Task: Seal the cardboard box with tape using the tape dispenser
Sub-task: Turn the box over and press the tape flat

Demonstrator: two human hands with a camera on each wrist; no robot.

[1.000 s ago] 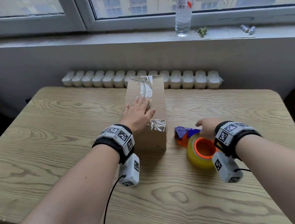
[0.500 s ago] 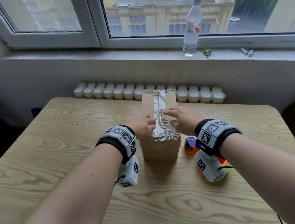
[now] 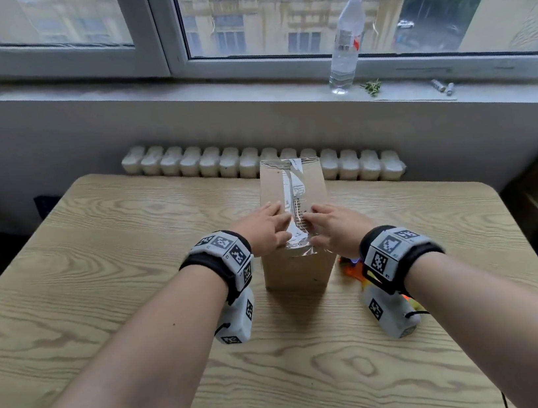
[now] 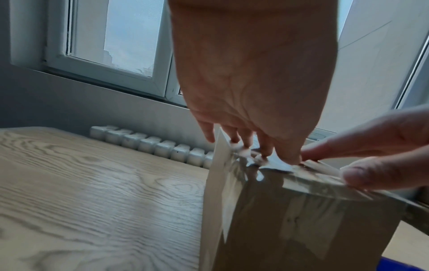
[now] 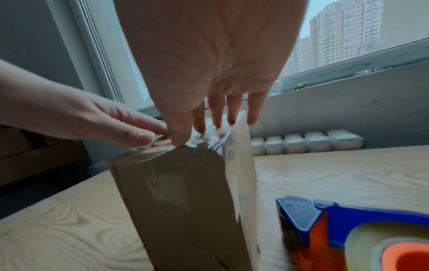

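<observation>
- The cardboard box (image 3: 295,227) stood upright on the tabletop (image 3: 107,295), toward its far side, with clear tape (image 3: 294,200) running along its top face and crinkled over the near edge.
- The left hand (image 3: 265,233) and the right hand (image 3: 335,229) lay on the box top with fingers straight and spread, holding nothing, pressing the tape flat from either side.
- The tape dispenser (image 5: 343,234) lay on the tabletop just right of the box, under the right wrist, with nobody gripping it.
- Risk: the box looked tall and narrow, so uneven pushing from one hand could probably tip or slide it.
- Risk: wrinkles already showed at the near edge; hurried smoothing might trap creases and leave the seam poorly stuck.
- Risk: the right wrist hung close above the dispenser, and dropping the arm could knock it or brush its toothed blade.
</observation>
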